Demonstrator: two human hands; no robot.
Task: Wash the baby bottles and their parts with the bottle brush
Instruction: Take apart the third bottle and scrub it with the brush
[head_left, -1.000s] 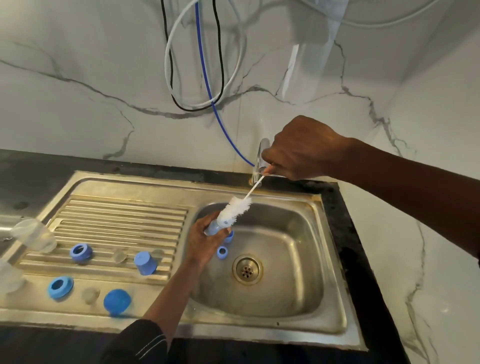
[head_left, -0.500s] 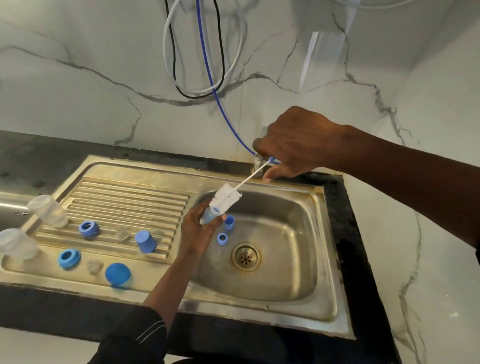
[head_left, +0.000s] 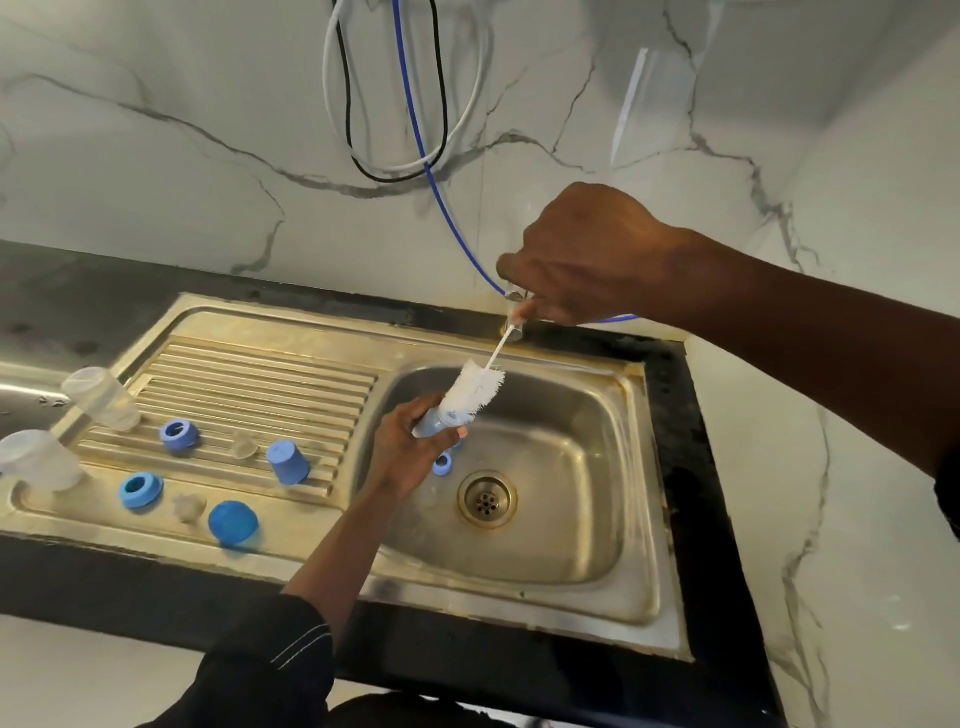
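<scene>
My left hand (head_left: 402, 449) has its fingers curled round a pale blue bottle (head_left: 434, 422), held tilted above the sink basin (head_left: 550, 519). My right hand (head_left: 582, 254) pinches the thin white stem of the bottle brush (head_left: 475, 387). The bristle head sits at the bottle's mouth, and I cannot tell how far in it goes. The right hand covers most of the tap (head_left: 513, 332). A small blue ring (head_left: 442, 464) in the basin is half hidden behind my left fingers. On the drainboard (head_left: 249, 374) lie clear bottles (head_left: 101, 397), the nearer one clipped by the frame edge.
</scene>
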